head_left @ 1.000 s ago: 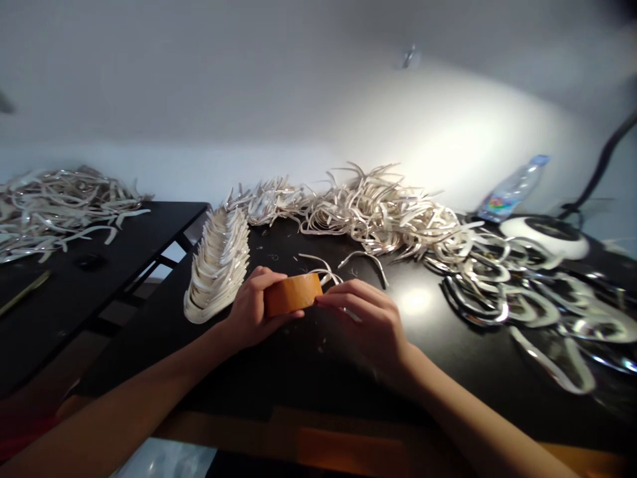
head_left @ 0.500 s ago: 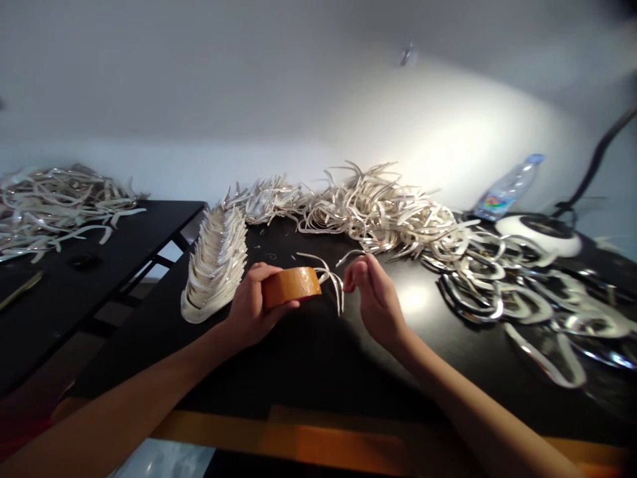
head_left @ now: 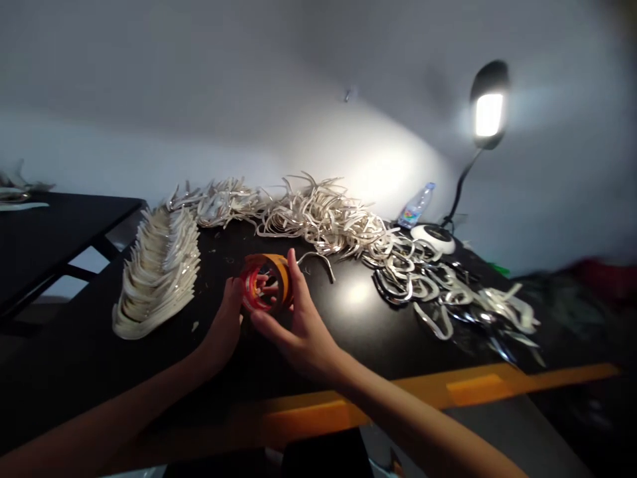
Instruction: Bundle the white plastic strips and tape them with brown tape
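Observation:
Both of my hands hold a roll of brown tape (head_left: 273,266) with a red core, just above the black table (head_left: 348,332). My left hand (head_left: 226,318) grips the roll from the left and below. My right hand (head_left: 293,325) wraps round its right side, one finger stretched up along the rim. The roll's open face is turned towards me. A single curved cream strip (head_left: 318,257) lies on the table just behind the roll.
A neat stack of cream curved strips (head_left: 156,272) lies to the left. A loose heap of strips (head_left: 318,212) runs along the back, with shiny silver ones (head_left: 428,279) to the right. A water bottle (head_left: 417,206) and a lit desk lamp (head_left: 486,109) stand at the far right.
The view has swung to the right and brought the lamp in. My right hand has come back from beside the roll and closed on it. The roll has turned its open face towards me.

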{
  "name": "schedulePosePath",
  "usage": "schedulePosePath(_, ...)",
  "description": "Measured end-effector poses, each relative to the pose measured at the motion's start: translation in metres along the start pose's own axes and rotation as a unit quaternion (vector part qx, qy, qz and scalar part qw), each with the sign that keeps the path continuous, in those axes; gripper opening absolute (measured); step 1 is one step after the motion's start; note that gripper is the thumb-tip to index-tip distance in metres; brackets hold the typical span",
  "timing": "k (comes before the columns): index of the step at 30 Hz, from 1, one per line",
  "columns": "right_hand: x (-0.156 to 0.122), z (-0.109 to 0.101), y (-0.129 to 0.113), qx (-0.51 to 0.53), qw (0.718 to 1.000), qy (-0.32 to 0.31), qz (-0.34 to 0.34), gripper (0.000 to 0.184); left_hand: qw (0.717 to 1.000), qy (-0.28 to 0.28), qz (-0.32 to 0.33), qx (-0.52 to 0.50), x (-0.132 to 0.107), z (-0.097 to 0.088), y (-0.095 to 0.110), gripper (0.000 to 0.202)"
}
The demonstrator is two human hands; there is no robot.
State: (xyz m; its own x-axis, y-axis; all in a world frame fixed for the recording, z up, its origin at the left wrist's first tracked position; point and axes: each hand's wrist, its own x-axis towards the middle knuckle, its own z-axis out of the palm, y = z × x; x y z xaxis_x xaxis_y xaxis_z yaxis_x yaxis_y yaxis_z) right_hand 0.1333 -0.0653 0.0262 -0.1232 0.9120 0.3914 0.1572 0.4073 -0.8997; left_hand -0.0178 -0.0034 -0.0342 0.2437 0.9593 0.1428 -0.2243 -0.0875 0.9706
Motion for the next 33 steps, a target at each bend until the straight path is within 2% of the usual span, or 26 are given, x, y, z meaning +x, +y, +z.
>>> schedulePosePath(2, -0.002, -0.002, -0.004, -0.011, 0.994, 0.104, 0.026, 0.087, 0.999, -0.025, -0.036, -0.004, -0.008, 0.008, 0.000, 0.063)
schedulePosePath(3, -0.001, -0.009, -0.006, -0.019, 0.990, 0.132, 0.034, 0.073, 0.998, -0.047, -0.025, 0.021, -0.011, 0.010, 0.002, 0.062)
schedulePosePath(5, 0.003, -0.036, -0.013, -0.045, 0.987, 0.142, 0.055, 0.051, 0.987, -0.117, 0.032, 0.101, -0.013, 0.009, 0.008, 0.055)
schedulePosePath(8, 0.015, -0.089, -0.028, -0.187, 0.977, 0.078, 0.062, 0.033, 0.931, -0.227, 0.157, 0.239, -0.007, -0.003, 0.022, 0.041)
schedulePosePath(9, 0.018, -0.103, -0.032, -0.241, 0.967, 0.057, 0.063, 0.027, 0.915, -0.238, 0.192, 0.264, -0.004, -0.008, 0.026, 0.037)
schedulePosePath(11, 0.025, -0.120, -0.034, -0.327, 0.939, -0.038, 0.103, 0.019, 0.894, -0.232, 0.242, 0.297, 0.002, -0.016, 0.031, 0.032)
schedulePosePath(14, 0.028, -0.117, -0.022, -0.404, 0.894, -0.134, 0.139, 0.010, 0.881, -0.210, 0.276, 0.320, 0.009, -0.023, 0.031, 0.025)
schedulePosePath(18, 0.029, -0.101, 0.001, -0.505, 0.844, -0.144, 0.112, 0.010, 0.875, -0.200, 0.292, 0.330, 0.011, -0.024, 0.029, 0.021)
schedulePosePath(20, 0.030, -0.100, 0.004, -0.523, 0.833, -0.147, 0.103, 0.011, 0.874, -0.197, 0.296, 0.332, 0.012, -0.024, 0.029, 0.020)
schedulePosePath(22, 0.031, -0.106, 0.000, -0.506, 0.841, -0.163, 0.101, 0.010, 0.874, -0.192, 0.295, 0.334, 0.013, -0.027, 0.029, 0.019)
schedulePosePath(24, 0.028, -0.119, -0.012, -0.470, 0.861, -0.165, 0.101, 0.010, 0.875, -0.188, 0.291, 0.338, 0.015, -0.031, 0.029, 0.018)
schedulePosePath(25, 0.025, -0.126, -0.020, -0.451, 0.873, -0.152, 0.102, 0.011, 0.876, -0.185, 0.288, 0.341, 0.016, -0.032, 0.028, 0.018)
schedulePosePath(27, 0.016, -0.138, -0.033, -0.436, 0.892, -0.076, 0.091, 0.016, 0.878, -0.176, 0.284, 0.343, 0.017, -0.034, 0.027, 0.018)
schedulePosePath(29, 0.005, -0.146, -0.040, -0.436, 0.893, -0.046, 0.100, 0.019, 0.879, -0.172, 0.284, 0.341, 0.017, -0.034, 0.026, 0.019)
schedulePosePath(33, -0.014, -0.142, -0.024, -0.449, 0.879, -0.089, 0.133, 0.013, 0.878, -0.185, 0.282, 0.340, 0.014, -0.030, 0.024, 0.018)
